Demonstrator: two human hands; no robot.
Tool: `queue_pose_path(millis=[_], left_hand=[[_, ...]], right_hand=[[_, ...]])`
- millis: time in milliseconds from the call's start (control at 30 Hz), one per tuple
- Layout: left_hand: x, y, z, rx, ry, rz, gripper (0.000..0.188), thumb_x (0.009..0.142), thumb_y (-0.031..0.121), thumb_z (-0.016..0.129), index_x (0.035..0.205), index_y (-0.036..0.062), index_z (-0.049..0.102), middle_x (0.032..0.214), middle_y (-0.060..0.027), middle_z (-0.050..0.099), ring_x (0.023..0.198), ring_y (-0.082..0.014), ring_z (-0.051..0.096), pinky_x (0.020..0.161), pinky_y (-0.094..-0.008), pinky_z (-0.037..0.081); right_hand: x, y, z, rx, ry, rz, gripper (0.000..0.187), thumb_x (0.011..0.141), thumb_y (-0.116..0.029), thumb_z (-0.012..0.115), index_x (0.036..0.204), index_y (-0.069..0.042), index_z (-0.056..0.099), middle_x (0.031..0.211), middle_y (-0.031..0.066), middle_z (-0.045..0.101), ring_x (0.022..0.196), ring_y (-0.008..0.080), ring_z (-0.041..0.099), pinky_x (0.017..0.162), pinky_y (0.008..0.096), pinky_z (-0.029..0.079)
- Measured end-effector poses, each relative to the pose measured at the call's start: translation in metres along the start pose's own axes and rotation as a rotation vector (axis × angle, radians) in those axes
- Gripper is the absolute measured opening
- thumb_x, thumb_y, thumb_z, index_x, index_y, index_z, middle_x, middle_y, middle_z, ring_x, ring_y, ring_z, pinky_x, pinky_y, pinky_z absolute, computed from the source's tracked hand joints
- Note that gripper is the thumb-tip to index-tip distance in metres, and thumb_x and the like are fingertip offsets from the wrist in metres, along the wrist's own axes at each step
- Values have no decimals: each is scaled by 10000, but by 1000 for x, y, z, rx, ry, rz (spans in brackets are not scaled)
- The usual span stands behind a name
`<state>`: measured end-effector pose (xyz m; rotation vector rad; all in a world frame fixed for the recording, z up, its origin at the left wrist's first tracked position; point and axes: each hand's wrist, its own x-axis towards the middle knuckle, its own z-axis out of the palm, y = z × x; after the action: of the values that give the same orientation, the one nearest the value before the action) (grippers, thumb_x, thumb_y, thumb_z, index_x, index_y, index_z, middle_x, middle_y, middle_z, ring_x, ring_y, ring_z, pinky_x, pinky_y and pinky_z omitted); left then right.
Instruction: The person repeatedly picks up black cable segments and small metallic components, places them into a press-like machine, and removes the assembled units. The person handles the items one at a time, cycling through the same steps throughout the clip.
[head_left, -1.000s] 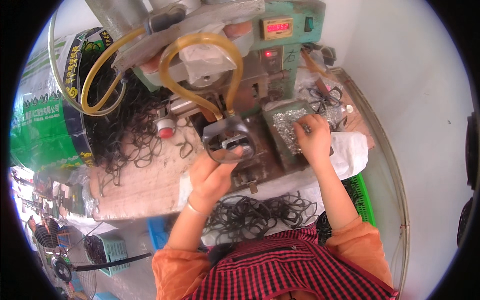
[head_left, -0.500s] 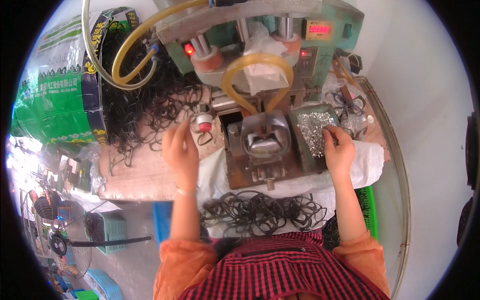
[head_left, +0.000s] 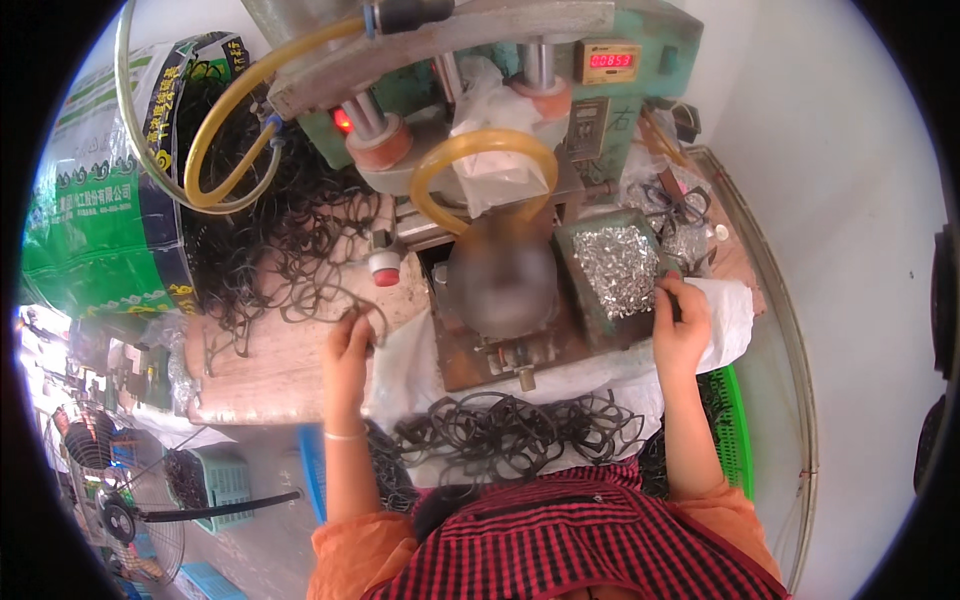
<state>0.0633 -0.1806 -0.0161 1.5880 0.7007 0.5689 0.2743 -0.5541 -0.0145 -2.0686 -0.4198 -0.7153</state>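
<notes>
My left hand is pinched at the near edge of the tangle on the bench, closed on a thin black rubber loop. My right hand rests at the near right corner of a metal tray heaped with small shiny metal pieces. Its thumb and fingertips are pressed together; whatever they hold is too small to name. Between my hands stands the press fixture, its round middle part smeared by motion. A red push button sits left of it.
A green press with a lit counter and yellow hose stands behind. A printed sack spills black loops at left. More black loops lie across white cloth at my lap. A green basket is at right, a fan lower left.
My left hand has come toward me from beside the red button and now pinches a black loop. My right hand has drawn back slightly to the tray's corner. The fixture's middle has blurred.
</notes>
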Motion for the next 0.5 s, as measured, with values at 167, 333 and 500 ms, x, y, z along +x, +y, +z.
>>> queue_pose_path(millis=[167,333,500], left_hand=[[-64,26,-1,15,144,13,281,1034,142,523,1231,-3,662,749,53,493,638,-42,398,566,-198,307],[-93,65,39,356,201,886,104,890,-23,625,986,-29,665,744,-57,601,598,-118,500,531,-233,374],[-81,77,92,304,247,1078,185,797,-177,630,930,-52,660,854,-168,660,666,-199,609,573,-274,489]], right_hand=[[-19,12,-32,80,-65,183,135,886,9,690,1016,-1,724,988,69,718,923,164,656,852,285,502],[13,-69,-15,452,-340,95,154,858,48,698,1006,11,721,1010,70,720,930,144,662,851,265,508],[32,-116,50,778,-423,215,314,828,15,736,1134,-29,679,921,69,715,907,138,671,833,279,523]])
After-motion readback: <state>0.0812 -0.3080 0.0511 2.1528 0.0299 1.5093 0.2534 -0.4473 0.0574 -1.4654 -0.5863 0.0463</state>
